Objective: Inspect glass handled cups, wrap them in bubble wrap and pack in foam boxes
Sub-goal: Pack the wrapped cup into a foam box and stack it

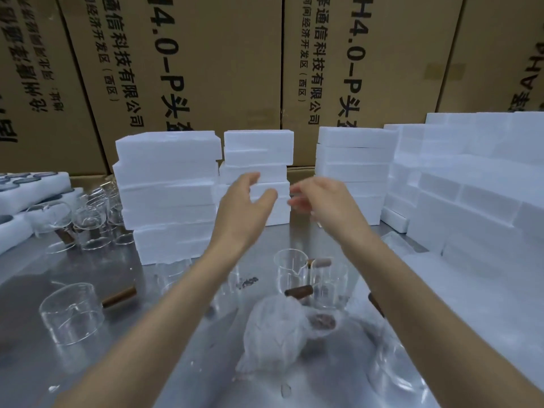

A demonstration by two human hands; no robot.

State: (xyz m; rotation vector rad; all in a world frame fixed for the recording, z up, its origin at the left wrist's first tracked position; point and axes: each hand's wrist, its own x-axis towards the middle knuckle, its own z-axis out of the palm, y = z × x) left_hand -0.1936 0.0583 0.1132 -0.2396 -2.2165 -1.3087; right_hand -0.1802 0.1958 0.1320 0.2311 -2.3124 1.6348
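Bubble wrap encloses one cup [279, 334] lying on the steel counter [44, 278] nearest the viewer, between the two forearms; its brown handle end shows at the open side, so the bundle looks unsealed and could unroll if knocked. Just beyond it stand two bare glass cups [312, 275] with dark handles, directly under the raised arms. A further unwrapped cup [72, 313] lies on its side to the left, and could roll.

Both hands are lifted above the counter, empty. Left hand [245, 204]: grip spread, thumb apart from fingers. Right hand [321, 198]: fingers loosely extended and blurred, holding nothing visible. Both appear to be reaching toward the middle stack of foam boxes [256, 175].

Risk assessment: that stack is narrow and its tiers sit unevenly; drawing out one box could tip those above it onto the glassware below. A lowered forearm could sweep the standing cups over. More glassware [94, 216] crowds the far left beside a taller foam stack [167, 184].
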